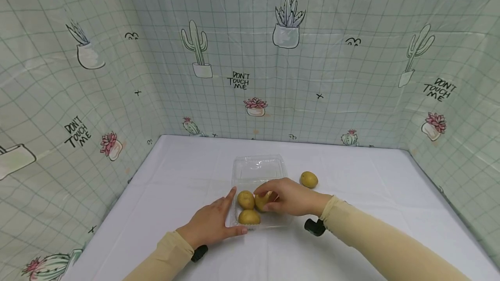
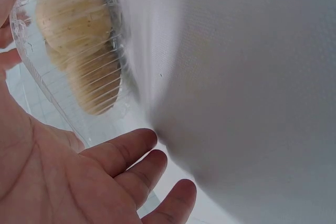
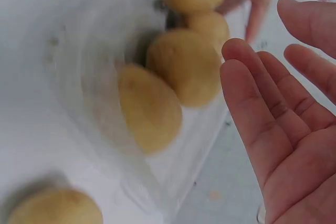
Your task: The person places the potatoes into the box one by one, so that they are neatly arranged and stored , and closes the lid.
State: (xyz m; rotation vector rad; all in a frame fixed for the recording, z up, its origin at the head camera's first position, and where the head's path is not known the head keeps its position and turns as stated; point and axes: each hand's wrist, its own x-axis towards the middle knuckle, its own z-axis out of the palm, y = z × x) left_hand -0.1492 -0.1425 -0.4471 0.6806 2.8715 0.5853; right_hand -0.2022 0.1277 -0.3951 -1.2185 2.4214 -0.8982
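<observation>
A clear plastic clamshell box (image 1: 259,169) lies on the white table with its lid folded back. Several potatoes (image 1: 246,200) sit in its base, one of them (image 1: 262,203) partly covered by my right hand (image 1: 291,196). In the right wrist view, that hand (image 3: 294,124) has loosely extended fingers and a visible space between its thumb and fingers, with no potato there. My left hand (image 1: 212,222) is at the box's left side, index finger and thumb spread along its edge. Seen from the left wrist, its other fingers (image 2: 123,153) are relaxed and hold nothing.
A single potato (image 1: 309,180) lies on the table (image 1: 359,185), right of the box lid. Patterned sheeting (image 1: 320,77) with cactus drawings hangs behind the table and along both sides. Small black devices are strapped near both wrists.
</observation>
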